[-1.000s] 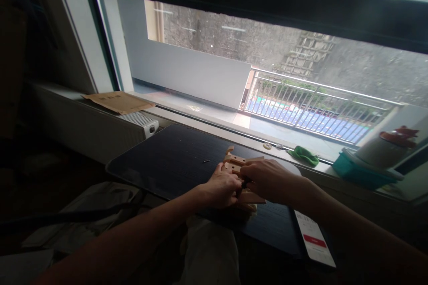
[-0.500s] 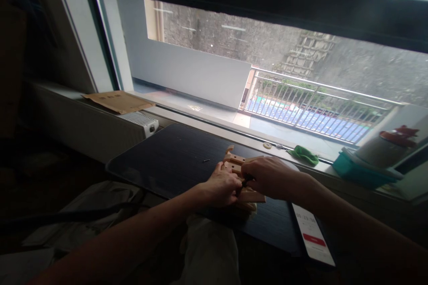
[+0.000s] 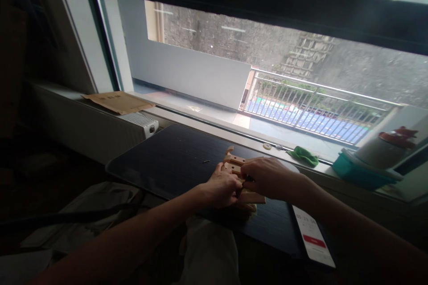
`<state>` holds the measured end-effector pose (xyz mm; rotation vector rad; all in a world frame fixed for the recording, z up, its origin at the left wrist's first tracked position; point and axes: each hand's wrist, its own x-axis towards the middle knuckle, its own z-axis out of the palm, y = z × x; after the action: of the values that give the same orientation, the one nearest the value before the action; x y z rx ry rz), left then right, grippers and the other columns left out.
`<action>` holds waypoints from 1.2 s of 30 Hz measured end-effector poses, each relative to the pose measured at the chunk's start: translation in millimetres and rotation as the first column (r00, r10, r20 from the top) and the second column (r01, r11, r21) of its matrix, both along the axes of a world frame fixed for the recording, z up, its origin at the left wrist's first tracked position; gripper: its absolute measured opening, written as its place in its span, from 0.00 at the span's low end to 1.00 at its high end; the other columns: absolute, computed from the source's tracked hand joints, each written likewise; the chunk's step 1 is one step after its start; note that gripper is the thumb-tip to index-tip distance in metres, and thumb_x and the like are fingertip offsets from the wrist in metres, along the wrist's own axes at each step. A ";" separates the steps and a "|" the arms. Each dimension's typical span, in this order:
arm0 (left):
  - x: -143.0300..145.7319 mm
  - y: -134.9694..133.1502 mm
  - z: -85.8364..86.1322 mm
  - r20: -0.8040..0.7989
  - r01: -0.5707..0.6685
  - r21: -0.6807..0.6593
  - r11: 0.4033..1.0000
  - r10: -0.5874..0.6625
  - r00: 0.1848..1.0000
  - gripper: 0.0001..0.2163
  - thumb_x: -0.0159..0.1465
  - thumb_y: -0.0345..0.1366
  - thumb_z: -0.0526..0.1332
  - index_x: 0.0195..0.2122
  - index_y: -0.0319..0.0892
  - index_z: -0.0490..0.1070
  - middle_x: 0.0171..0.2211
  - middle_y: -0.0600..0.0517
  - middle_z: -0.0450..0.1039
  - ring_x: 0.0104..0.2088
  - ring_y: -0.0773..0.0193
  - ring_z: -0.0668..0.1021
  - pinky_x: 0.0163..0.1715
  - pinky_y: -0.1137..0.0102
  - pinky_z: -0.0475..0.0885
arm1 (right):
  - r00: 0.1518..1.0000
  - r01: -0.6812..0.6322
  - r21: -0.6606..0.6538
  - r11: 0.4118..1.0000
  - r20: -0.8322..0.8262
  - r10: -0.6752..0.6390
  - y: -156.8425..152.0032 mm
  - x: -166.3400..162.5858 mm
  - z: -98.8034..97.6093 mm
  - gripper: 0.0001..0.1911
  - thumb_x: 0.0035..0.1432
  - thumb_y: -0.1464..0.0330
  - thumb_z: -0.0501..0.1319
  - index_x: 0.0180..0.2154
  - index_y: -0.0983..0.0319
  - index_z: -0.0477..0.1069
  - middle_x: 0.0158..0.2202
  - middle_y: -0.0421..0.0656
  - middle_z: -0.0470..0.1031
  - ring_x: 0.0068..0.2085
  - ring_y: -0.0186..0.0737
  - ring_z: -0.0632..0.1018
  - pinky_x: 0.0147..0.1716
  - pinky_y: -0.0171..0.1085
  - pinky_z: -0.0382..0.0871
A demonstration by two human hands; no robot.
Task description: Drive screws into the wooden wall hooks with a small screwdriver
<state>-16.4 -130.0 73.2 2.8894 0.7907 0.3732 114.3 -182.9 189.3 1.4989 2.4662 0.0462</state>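
Note:
A small wooden assembly (image 3: 252, 197) with slats, drilled holes and a curved end piece lies at the near edge of the dark table (image 3: 160, 156). My left hand (image 3: 223, 186) is closed around its left side and holds it. From the right, my right hand (image 3: 264, 177) closes on a small dark tool (image 3: 246, 180) over the slats. My fingers cover most of this tool, so its exact kind is hidden. A loose dark screw (image 3: 206, 161) lies on the table beyond my left hand.
A phone (image 3: 312, 236) showing a timer lies at the right, below my forearm. Along the window sill are a green cloth-like item (image 3: 303, 156), a teal box (image 3: 361, 171) and a round roll (image 3: 267, 146). A brown envelope (image 3: 118, 101) rests at the left.
My right hand has turned slightly on the dark tool, and less of the tool shows now. My left hand and the wooden assembly stay in place.

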 end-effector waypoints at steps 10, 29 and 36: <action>-2.3 -0.5 2.8 -0.026 0.011 -0.053 0.999 -0.013 1.000 0.04 0.54 0.36 0.62 0.31 0.46 0.74 0.35 0.52 0.75 0.47 0.47 0.68 0.51 0.48 0.49 | 0.998 0.067 0.021 0.998 -0.003 -0.067 2.7 7.0 -12.5 0.16 0.60 0.64 0.52 0.27 0.62 0.74 0.28 0.44 0.75 0.30 0.37 0.74 0.27 0.34 0.56; -2.5 -0.9 13.7 -0.039 0.055 -0.046 0.997 -0.057 0.998 0.08 0.53 0.36 0.63 0.35 0.46 0.73 0.42 0.50 0.73 0.53 0.48 0.66 0.54 0.50 0.49 | 0.286 0.407 -0.196 0.892 -0.900 -0.328 -47.2 63.7 -136.0 0.20 0.53 0.60 0.59 0.46 0.61 0.71 0.39 0.43 0.78 0.40 0.43 0.78 0.40 0.40 0.72; -0.8 -3.1 19.5 -0.051 0.047 -0.022 0.999 -0.048 0.998 0.05 0.56 0.35 0.59 0.31 0.44 0.74 0.40 0.50 0.74 0.51 0.51 0.68 0.55 0.50 0.47 | 0.183 0.408 -0.199 0.891 -0.938 -0.293 -43.9 65.0 -148.9 0.19 0.52 0.59 0.60 0.43 0.63 0.72 0.38 0.46 0.79 0.40 0.46 0.78 0.40 0.42 0.73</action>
<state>-17.2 -133.1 92.7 2.9029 0.7279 0.2850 179.3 -226.7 40.3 2.6966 2.7134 -1.2649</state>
